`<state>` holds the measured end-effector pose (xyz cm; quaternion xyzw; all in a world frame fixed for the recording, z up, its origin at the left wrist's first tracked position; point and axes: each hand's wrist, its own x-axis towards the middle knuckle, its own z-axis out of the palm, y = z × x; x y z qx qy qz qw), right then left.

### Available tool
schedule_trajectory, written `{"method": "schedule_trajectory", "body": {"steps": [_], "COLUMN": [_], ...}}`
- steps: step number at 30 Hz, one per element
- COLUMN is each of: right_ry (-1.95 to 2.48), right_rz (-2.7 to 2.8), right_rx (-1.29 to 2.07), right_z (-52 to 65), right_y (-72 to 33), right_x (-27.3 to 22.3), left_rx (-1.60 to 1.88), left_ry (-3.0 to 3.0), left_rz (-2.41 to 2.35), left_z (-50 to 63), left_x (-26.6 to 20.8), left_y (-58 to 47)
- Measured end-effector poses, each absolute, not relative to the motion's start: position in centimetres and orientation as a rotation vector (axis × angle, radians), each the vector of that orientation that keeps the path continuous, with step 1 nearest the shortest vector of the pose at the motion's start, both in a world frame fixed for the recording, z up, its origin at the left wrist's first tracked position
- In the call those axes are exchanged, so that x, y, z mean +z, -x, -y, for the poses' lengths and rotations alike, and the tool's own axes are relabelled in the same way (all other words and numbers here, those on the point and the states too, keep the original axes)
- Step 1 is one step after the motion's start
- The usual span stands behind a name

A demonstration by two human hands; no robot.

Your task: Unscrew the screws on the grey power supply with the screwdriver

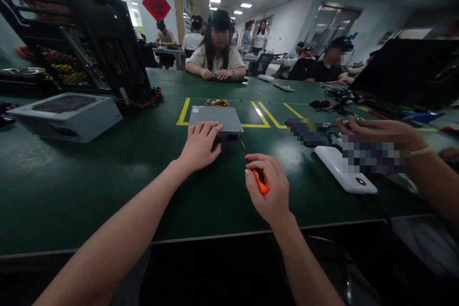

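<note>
A small grey computer power supply (224, 117) lies on the green table in front of me, its socket side facing me and coloured wires showing behind it. My left hand (201, 146) grips its near left part, fingers across the top and thumb down at the front face. In my right hand (270, 186) is a screwdriver (261, 180) with an orange and black handle. Its thin shaft points up and left, and the tip meets the front face near the right corner, beside the socket. Whether it sits in a screw is too small to tell.
Left stand a larger power supply (71, 114) and an open black computer case (82, 43). At right, a co-worker's hand (387, 134) is above a white power bank-like device (344, 169). Cables (333, 105) lie beyond. Another person (217, 52) sits opposite. Yellow tape (263, 117) marks the table.
</note>
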<state>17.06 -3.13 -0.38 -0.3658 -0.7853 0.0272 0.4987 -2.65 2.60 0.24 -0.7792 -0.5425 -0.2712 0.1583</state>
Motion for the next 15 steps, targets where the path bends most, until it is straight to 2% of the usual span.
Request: {"method": "schedule_trajectory", "body": {"steps": [7, 15], "right_ry": [1.113, 1.008], "right_rz": [1.745, 1.851], "right_rx": [0.045, -0.111], "right_z": [3.53, 3.61], "right_y": [-17.33, -17.32], "right_x": [-0.98, -0.61], "left_rx": [-0.766, -0.763], "left_ry": [2.22, 2.215], "left_rz": [1.543, 1.543], "left_z": [-2.66, -2.63], "left_x": [0.13, 0.16], "left_y": [2.73, 2.67]}}
